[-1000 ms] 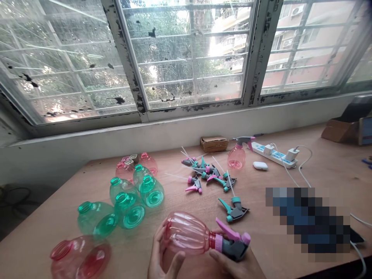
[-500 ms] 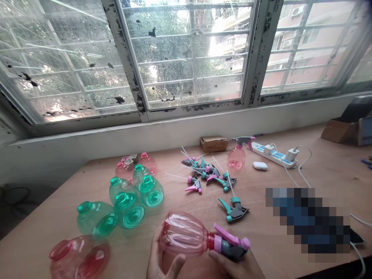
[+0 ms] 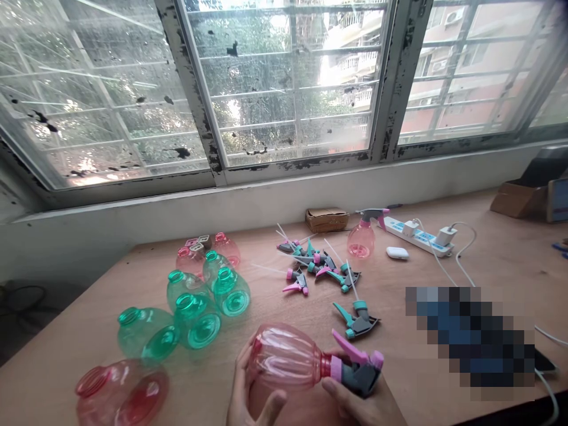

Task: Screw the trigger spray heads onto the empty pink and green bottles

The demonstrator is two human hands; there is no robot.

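A pink see-through bottle lies sideways between my hands at the table's near edge. My left hand is wrapped round its body. Closed on the grey and pink spray head at the bottle's neck is my right hand. A loose teal and grey spray head lies just beyond it. More spray heads with white tubes lie in a heap further back.
Several teal bottles and pink bottles lie at the left. A finished pink spray bottle stands near a power strip, a white earbud case and a small cardboard box. A blurred dark thing lies at the right.
The bottle has turned a little in my hands and the spray head's trigger has shifted slightly. Nothing on the table has moved.
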